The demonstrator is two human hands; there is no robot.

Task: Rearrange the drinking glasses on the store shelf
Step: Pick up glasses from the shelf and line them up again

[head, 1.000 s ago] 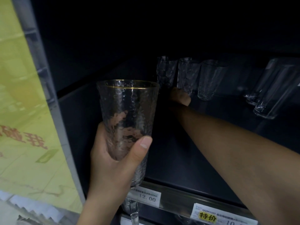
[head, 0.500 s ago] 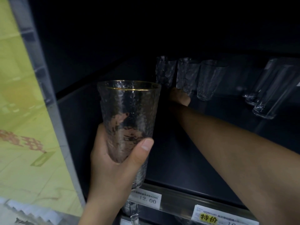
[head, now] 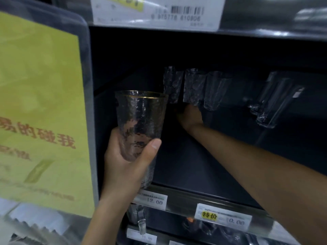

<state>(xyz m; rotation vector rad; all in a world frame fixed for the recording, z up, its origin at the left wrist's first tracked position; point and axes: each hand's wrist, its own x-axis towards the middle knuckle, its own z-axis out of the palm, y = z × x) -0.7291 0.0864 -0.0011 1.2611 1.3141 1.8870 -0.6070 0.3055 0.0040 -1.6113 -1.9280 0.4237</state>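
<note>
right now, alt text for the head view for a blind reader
The left hand holds a textured, gold-rimmed glass upright before a dark store shelf. The right hand is at the foot of a row of clear glasses at the back; its grip is hidden.

A dark shelf [head: 194, 165] is seen, dimly lit and closed behind by a dark back wall [head: 132, 55]. Price tags [head: 153, 200] are fitted along its front rail [head: 180, 196]. A yellow-green sign [head: 39, 103] is set at the left, and a barcode label [head: 155, 13] is fixed above.
</note>
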